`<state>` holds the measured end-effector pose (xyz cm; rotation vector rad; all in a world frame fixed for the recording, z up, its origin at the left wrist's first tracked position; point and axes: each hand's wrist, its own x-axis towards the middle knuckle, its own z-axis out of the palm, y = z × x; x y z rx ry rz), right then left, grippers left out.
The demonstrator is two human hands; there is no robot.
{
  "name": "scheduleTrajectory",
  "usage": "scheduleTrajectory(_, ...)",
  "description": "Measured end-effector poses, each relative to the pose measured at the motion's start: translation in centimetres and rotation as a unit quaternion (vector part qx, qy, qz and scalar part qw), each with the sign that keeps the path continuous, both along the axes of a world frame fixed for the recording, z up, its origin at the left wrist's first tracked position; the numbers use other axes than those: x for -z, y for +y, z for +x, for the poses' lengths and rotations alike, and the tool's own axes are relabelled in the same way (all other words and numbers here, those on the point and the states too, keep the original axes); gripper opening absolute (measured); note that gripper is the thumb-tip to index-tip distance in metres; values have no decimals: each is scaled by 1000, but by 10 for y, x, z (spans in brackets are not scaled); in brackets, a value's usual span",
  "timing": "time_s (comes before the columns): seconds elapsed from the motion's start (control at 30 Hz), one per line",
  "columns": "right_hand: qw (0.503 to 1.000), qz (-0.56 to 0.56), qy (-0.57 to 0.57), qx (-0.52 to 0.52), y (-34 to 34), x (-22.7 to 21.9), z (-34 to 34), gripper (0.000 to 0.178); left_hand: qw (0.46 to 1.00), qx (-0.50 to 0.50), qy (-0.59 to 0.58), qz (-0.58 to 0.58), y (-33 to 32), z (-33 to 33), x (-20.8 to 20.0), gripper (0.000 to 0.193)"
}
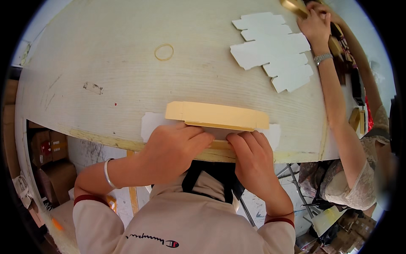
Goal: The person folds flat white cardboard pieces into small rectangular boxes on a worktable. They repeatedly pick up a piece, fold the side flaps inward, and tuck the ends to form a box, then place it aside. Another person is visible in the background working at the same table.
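A long, narrow gold carton [218, 115], partly folded, lies at the near edge of the table, with white flaps sticking out on both sides under my hands. My left hand [171, 148] has its fingers curled at the carton's near side, left of its middle. To the right, my right hand [253, 161] bends its fingers over the same near side. Both sets of fingertips press close together on the card, partly hidden beneath the raised gold panel. Farther off lies a stack of flat white carton blanks [275, 48] with notched edges.
A rubber band [164, 52] lies on the pale wooden table [105, 67], which has a torn sticker scrap [93, 88]. At the right, a co-worker's hand [315, 29] holds a gold box [294, 7]. Cardboard boxes [59, 146] fill a shelf below the table at left.
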<state>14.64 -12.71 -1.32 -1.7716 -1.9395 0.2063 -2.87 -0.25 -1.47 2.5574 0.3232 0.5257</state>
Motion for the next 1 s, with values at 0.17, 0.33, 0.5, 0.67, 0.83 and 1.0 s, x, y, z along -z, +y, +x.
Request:
scheduleTrajectory(0.17,1000,18,-13,8,0,0,-3,37,979,-46,-77,183,-14,-1,-19,20)
scheduleTrajectory(0.33,999,34,-32,12,-1,0,-2,34,995,-74,-29,67,47,11,-46,34)
scheduleTrajectory(0.5,986,101,-127,20,-10,-5,-12,28,983,22,156,-94,44,11,-35,29)
scheduleTrajectory(0.67,972,144,-108,-153,6,-8,-11,21,989,82,105,62,23,4,-28,23)
scheduleTrajectory(0.83,974,43,56,-214,7,5,-1,19,986,110,101,-69,18,-11,-23,29)
scheduleTrajectory(1.0,979,17,23,-202,6,1,34,21,977,196,57,-57,29,-20,-16,37)
